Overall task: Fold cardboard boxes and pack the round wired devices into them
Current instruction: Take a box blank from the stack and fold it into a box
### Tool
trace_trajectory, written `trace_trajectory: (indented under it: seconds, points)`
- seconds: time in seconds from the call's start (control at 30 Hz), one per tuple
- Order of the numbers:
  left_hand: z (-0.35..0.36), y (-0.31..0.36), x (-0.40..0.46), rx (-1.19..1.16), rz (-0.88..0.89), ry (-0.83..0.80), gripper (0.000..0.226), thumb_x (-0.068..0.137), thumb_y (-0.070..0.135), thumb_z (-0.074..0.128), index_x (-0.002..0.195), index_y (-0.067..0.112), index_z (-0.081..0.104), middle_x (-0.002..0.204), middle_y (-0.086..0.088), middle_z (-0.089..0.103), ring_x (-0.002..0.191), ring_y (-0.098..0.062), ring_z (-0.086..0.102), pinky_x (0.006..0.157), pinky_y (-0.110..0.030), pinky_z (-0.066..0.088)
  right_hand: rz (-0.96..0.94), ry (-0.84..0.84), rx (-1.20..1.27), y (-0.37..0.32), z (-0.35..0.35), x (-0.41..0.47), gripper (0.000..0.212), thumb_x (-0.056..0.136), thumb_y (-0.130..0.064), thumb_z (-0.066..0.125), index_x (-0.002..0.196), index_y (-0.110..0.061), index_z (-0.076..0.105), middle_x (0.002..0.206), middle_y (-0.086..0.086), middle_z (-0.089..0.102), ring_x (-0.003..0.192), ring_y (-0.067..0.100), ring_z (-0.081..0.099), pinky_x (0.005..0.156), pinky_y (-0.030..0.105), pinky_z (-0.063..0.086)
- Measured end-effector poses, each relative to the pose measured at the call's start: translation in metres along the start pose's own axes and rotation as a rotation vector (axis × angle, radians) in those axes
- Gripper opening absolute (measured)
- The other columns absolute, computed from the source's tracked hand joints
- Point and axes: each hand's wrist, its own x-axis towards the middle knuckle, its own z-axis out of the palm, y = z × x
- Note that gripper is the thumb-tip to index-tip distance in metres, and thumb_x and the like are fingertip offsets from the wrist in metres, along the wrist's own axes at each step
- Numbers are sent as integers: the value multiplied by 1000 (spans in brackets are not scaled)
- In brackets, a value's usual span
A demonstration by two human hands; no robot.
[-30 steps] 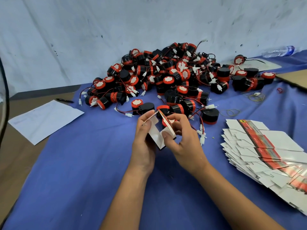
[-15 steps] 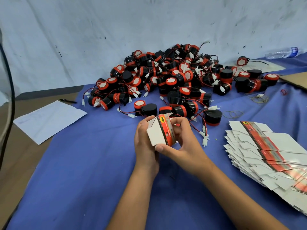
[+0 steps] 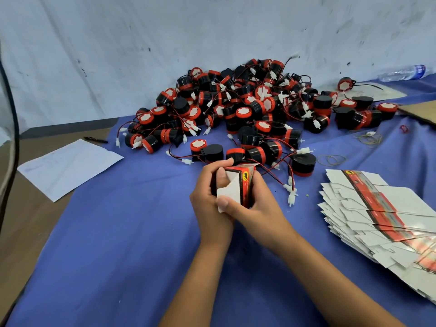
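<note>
- Head view, risks: the small box [image 3: 238, 187] is held up off the blue cloth [image 3: 118, 244] between both hands, with a white flap sticking out at its near end. I'd judge that flap could crease or tear if it's pushed in crooked, since the card looks thin.
- The grip looks tight; squeezing harder could crush the box out of square, and then a device wouldn't slide in cleanly.
- The pile of round wired devices [image 3: 247, 109] sits just beyond the hands, its red-and-black leads tangled. Pulling 1 out could drag others along.
- Head view, pose: the 2 hands are together. The left hand [image 3: 207, 197] wraps the box's left side, thumb laid on the white flap. The right hand [image 3: 254, 206] cups it from the right and below, thumb tip pressed on the flap's lower corner.
- The stack of flat boxes [image 3: 377, 218] lies fanned out to the right, well apart from the hands.
</note>
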Motion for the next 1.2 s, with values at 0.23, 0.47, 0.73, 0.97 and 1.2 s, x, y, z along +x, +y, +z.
trace_trajectory:
  seconds: [0.23, 0.47, 0.73, 0.97, 1.2]
  points:
    - [1, 5, 6, -307, -319, -212, 42, 104, 43, 41, 132, 25, 66, 131, -4, 70, 119, -28, 68, 99, -49, 57, 43, 77, 156, -5, -6, 5, 39, 88, -20, 75, 125, -14, 65, 118, 12, 73, 112, 26, 70, 88, 34, 58]
    - [7, 5, 2, -349, -252, -203, 54, 109, 42, 27, 138, 14, 62, 134, -6, 68, 124, -24, 65, 102, -40, 56, 9, 85, 29, 2, -9, 8, 34, 94, -16, 61, 127, -19, 57, 116, -4, 72, 109, 11, 67, 88, 26, 55]
    - [5, 10, 0, -362, -204, -226, 55, 109, 41, 25, 145, 16, 58, 142, 8, 65, 134, -10, 58, 100, -20, 50, -14, 18, -155, 3, -13, 7, 35, 106, -8, 45, 133, -30, 48, 125, -7, 64, 117, 6, 62, 93, 17, 49]
    - [4, 9, 2, -312, -169, -184, 51, 110, 35, 27, 139, 13, 63, 134, 8, 70, 125, -11, 64, 97, -21, 52, 46, -61, 35, -4, -12, 4, 36, 107, -19, 50, 142, -20, 40, 131, -9, 64, 121, 1, 61, 93, 18, 50]
    - [-14, 3, 12, -194, -277, -201, 54, 102, 53, 37, 129, 17, 68, 126, -6, 72, 117, -24, 69, 100, -46, 57, -89, -84, -449, -10, -11, 0, 26, 99, -23, 60, 122, -16, 50, 112, -2, 67, 107, 14, 60, 98, 41, 50]
